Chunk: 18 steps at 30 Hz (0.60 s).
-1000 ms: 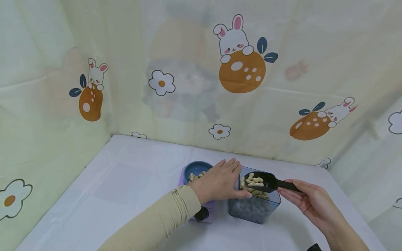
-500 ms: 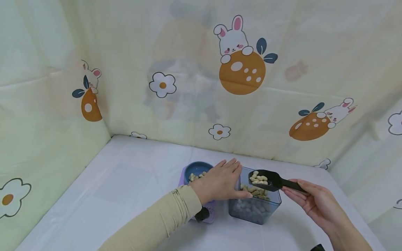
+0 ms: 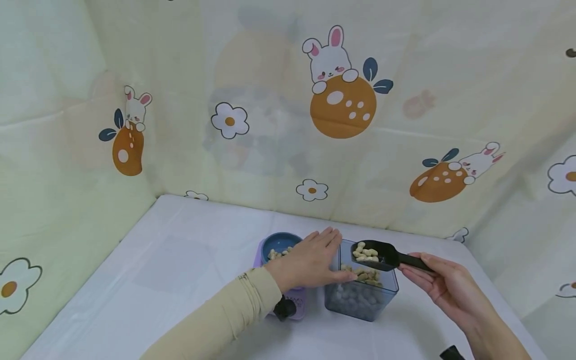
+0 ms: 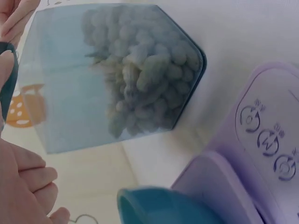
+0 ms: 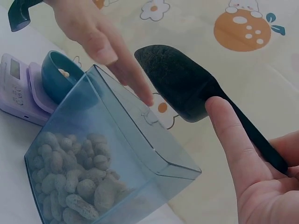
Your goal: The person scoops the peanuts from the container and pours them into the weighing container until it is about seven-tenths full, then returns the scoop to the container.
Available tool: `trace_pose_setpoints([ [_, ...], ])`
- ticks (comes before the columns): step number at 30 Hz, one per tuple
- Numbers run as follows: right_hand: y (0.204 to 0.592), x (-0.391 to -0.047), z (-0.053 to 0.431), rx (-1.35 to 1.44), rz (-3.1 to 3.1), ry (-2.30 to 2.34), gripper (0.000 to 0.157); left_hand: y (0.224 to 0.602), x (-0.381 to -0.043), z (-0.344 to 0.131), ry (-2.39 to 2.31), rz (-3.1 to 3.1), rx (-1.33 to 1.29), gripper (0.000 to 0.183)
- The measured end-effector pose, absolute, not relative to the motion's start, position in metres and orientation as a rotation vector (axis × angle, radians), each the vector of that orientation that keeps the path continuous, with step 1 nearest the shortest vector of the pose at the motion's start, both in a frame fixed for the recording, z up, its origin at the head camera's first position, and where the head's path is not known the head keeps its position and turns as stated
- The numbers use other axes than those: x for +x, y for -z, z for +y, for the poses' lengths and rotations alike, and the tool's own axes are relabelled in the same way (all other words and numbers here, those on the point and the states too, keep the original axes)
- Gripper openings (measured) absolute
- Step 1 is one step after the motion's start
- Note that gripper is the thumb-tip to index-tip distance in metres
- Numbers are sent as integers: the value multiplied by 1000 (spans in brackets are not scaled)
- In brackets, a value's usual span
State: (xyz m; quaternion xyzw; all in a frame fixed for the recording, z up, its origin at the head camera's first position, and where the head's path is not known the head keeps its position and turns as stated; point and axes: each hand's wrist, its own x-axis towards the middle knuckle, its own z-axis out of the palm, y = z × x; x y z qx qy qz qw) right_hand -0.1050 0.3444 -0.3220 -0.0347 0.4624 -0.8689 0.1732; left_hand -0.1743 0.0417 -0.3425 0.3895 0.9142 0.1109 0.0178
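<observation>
My right hand (image 3: 450,287) grips the handle of a black scoop (image 3: 389,257), which carries several unshelled peanuts (image 3: 365,252). The scoop is over a clear bluish plastic bin (image 3: 384,300), partly filled with more peanuts (image 5: 70,182). My left hand (image 3: 310,260) stretches over the bin's left rim, palm down, fingers straight and thumb spread. Left of the bin, a blue bowl (image 3: 269,244) with some peanuts in it sits on a purple kitchen scale (image 5: 23,88). My left hand and sleeve hide part of the bowl and scale in the head view.
A white cloth covers the table (image 3: 193,280). Behind it hangs a cream curtain (image 3: 270,165) printed with rabbits and flowers. Black wrist-strap pieces (image 3: 284,307) show below my left wrist, close to the scale.
The scoop has come up a little from over the peanuts in the bin, still held level in my right hand. My left hand stays at the bin's rim.
</observation>
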Motion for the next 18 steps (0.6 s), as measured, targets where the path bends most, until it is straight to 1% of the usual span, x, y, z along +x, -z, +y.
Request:
trace_pose_setpoints([
  [12, 326, -100, 335, -139, 1295, 2489, 41, 346, -173, 20, -375, 2859, 1173, 96],
  [18, 323, -102, 328, -104, 1337, 2474, 39, 347, -173, 8, -380, 2890, 1153, 98],
])
